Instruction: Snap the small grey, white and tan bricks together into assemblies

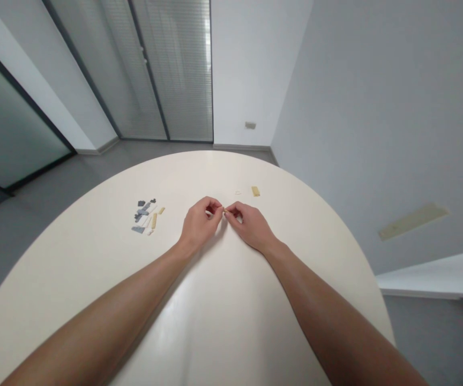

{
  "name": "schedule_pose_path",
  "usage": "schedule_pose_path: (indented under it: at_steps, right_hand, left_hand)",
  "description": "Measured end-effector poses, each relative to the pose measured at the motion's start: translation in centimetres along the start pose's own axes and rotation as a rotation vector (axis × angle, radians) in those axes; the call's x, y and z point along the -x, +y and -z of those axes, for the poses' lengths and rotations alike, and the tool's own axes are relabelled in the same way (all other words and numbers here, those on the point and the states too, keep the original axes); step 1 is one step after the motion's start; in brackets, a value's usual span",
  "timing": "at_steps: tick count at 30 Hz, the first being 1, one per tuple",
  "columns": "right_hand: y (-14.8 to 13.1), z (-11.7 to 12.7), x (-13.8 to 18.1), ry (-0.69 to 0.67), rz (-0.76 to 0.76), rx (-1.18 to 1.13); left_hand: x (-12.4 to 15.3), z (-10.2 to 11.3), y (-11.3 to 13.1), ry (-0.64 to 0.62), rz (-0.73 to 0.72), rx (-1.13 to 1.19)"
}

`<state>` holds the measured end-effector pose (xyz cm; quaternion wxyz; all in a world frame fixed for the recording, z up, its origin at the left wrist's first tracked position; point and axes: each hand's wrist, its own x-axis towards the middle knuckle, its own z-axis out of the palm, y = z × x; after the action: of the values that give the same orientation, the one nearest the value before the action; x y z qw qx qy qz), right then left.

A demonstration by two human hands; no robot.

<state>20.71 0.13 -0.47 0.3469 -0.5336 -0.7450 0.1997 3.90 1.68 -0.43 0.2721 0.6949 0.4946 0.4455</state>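
Observation:
Above the middle of a round white table point(215, 300), my left hand point(201, 221) and my right hand point(251, 224) meet at the fingertips. Both are closed in a pinch, thumb against forefinger. Whatever lies between the fingertips is too small and too covered to make out. Just beyond my right hand lie a flat tan piece point(255, 191) and a small white piece point(238, 192). To the left of my left hand is a loose group of small grey pieces point(142, 212), with tan strips point(154, 220) and thin white pieces among them.
The table's curved far edge runs in front of the hands. Beyond it stand a glass partition with blinds point(175, 69) and a white wall with a socket plate point(250, 125). A grey wall point(384, 107) rises on the right.

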Motion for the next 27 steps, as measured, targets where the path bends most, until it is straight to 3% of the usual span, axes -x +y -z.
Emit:
schedule_pose_path:
  at_steps: [27]
  right_hand:
    - [-0.01, 0.09, 0.04, 0.009, -0.003, 0.004]
  left_hand:
    - [-0.02, -0.09, -0.29, -0.004, -0.001, 0.016]
